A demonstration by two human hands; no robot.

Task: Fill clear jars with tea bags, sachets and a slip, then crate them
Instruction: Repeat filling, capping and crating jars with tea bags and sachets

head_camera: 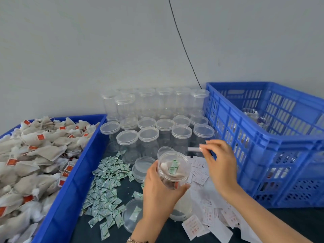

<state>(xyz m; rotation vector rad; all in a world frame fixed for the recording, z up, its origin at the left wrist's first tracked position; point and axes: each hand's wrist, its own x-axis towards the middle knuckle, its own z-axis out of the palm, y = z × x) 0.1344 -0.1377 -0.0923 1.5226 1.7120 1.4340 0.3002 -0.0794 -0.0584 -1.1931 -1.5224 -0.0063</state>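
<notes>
Jar (173,170) in our left hand (158,192), fingers wrapped round its clear wall, its open mouth tilted toward us just below the middle of the view. Inside we see tea bags and a green sachet (174,166) standing on top. Our right hand (220,161), at three o'clock from the jar, pinches a small white slip (194,149) between thumb and forefinger, the other fingers loosely spread. At nine o'clock from the jar we have a scatter of green sachets (107,186) on the dark bench (157,232), and beyond them the blue tray (70,190) heaped with tea bags (31,165). At twelve o'clock stand the lidded empty jars (154,120), packed in rows against the wall. White slips (215,216) lie loose at five o'clock. The blue crate (273,146) sits at two o'clock, with a filled jar or two showing dimly inside. A loose lid (132,214) lies at seven o'clock.
</notes>
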